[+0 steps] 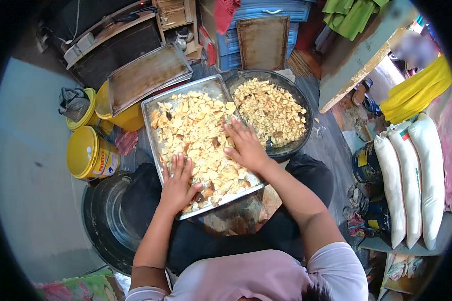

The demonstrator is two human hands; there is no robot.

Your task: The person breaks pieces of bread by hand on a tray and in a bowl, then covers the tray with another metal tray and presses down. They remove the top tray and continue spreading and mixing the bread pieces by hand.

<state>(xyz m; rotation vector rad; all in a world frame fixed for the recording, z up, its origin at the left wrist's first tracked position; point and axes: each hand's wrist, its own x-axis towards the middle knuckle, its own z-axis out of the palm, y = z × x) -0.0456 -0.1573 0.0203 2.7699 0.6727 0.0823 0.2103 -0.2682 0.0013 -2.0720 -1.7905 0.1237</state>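
A metal baking tray [149, 125] lies tilted across my lap, covered with pale, brown-edged pieces that look like torn bread [196, 130]. My left hand [177, 186], with a ring on one finger, rests flat over the near left part of the pieces, fingers spread. On the right side of the tray, my right hand [246, 144] lies on the pieces with its fingers stretched out. Neither hand grips anything. Just beyond the tray's right edge stands a round dark basin [306, 128] heaped with smaller crumbled pieces [271, 108].
Stacked browned trays [145, 75] lean over yellow buckets [83, 150] at the left. Another tray [263, 42] stands against blue drawers [246, 10]. A black tub [98, 215] sits by my left knee. White sacks [427, 175] stand at the right near a door [361, 55].
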